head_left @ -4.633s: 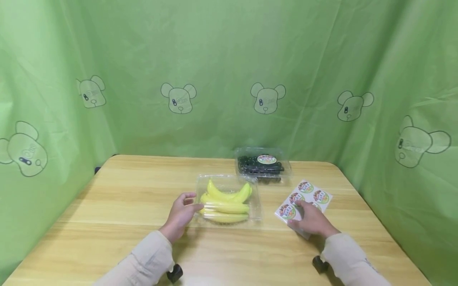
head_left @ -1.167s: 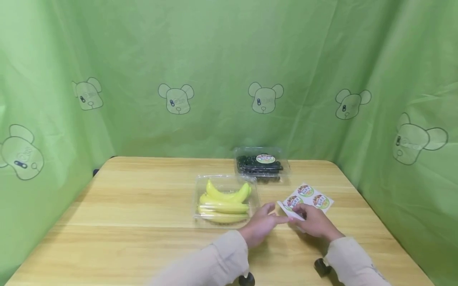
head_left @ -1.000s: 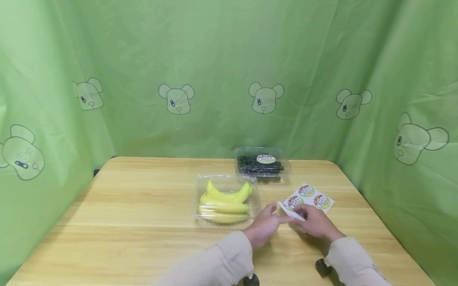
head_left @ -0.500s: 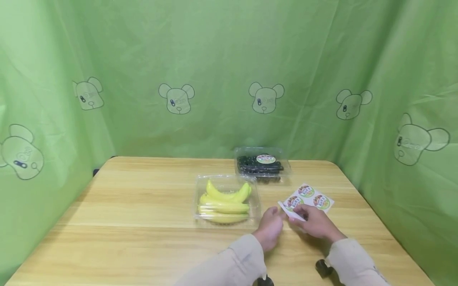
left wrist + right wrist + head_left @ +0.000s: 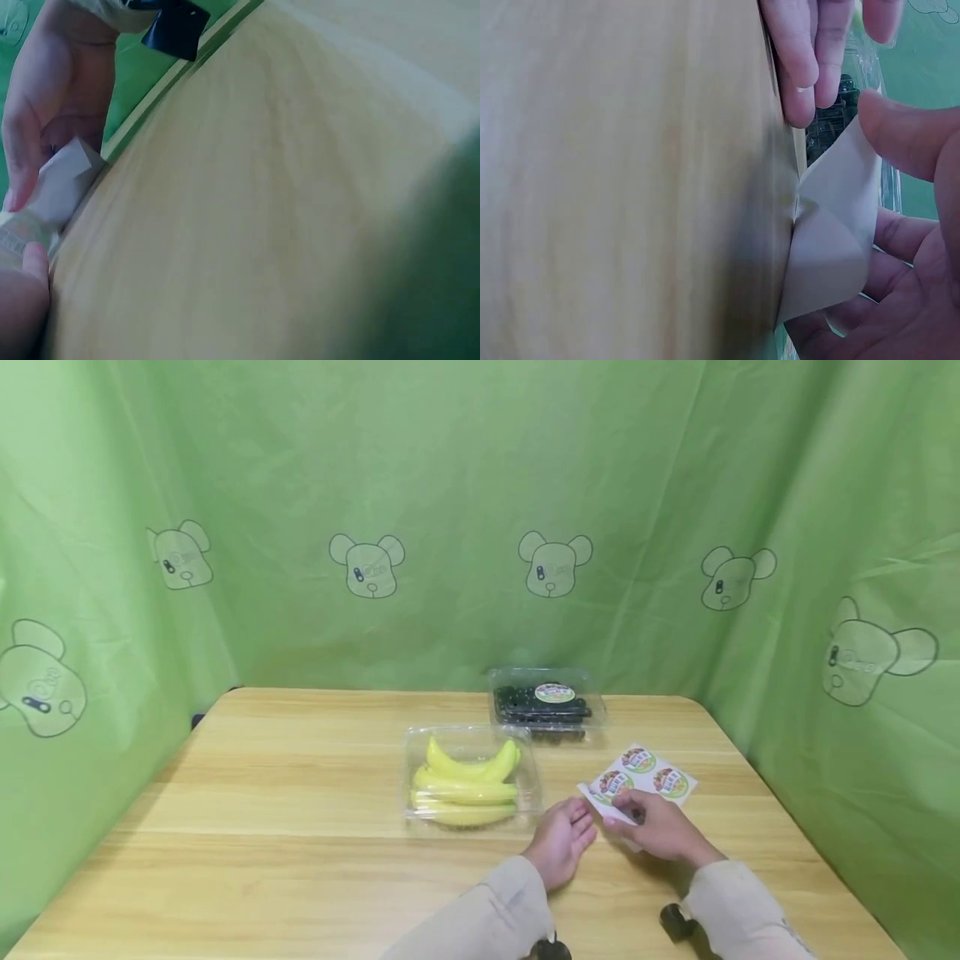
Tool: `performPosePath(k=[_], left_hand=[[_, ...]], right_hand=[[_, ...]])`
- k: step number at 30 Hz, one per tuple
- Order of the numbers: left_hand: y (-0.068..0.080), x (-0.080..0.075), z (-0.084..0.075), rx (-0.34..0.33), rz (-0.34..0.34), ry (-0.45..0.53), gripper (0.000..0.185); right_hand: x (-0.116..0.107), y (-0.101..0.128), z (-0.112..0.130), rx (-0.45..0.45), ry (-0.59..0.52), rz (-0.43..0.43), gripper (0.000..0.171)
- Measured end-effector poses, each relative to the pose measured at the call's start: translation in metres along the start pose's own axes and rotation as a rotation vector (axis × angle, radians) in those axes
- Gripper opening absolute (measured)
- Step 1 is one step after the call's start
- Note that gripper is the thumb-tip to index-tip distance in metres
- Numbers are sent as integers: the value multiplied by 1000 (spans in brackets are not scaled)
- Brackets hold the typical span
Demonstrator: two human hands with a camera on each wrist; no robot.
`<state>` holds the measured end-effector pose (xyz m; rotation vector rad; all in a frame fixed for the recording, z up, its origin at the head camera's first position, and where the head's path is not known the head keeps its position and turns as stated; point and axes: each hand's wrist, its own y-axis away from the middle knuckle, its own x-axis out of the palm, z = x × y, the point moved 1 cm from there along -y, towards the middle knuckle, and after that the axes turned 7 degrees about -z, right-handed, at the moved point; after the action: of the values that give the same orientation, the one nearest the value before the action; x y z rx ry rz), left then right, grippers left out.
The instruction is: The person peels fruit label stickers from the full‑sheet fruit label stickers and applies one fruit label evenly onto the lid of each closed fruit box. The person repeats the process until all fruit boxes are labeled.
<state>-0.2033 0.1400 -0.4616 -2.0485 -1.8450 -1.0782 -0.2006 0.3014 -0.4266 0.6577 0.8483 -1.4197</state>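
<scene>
I find my right hand (image 5: 655, 828) with fingers and thumb curled round the near end of the sticker sheet (image 5: 639, 777), folding that corner up off the wooden table (image 5: 285, 793); the right wrist view shows the white backing bent between thumb and palm. My left hand (image 5: 564, 840) rests just beside it, fingers loosely extended and holding nothing, their tips close to the sheet's lifted corner; I cannot tell whether they touch it. The sheet lies on the table's right half, its long axis running diagonally from the gripped near-left end toward the far right, round printed stickers facing up. Nothing stands between the hands and the sheet. Left of the hands sits a clear plastic box (image 5: 471, 777), lid shut, containing yellow bananas (image 5: 465, 783). Behind it, near the far edge, a second clear box (image 5: 547, 704) holds dark berries (image 5: 517, 702) and carries a round sticker (image 5: 555, 693) on its lid. Green cloth (image 5: 450, 485) encloses the table.
</scene>
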Motion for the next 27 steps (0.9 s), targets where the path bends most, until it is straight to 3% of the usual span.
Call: performPosePath(k=[9,18,21,27], left_hand=[[-1,-6,1,7,103,-72,39],[-3,-6,3,42,66,-191,31],[-3,-4,4,61,40,-246,33],[-3,-1,3,76,17,-268,44]], right_hand=[[-1,-1,2,-7,3,29,54],[2,-3,7,-37,-16,31,48],[3,-3,8,-28,-22,16,44],[4,-8,11,-45,2,34,38]])
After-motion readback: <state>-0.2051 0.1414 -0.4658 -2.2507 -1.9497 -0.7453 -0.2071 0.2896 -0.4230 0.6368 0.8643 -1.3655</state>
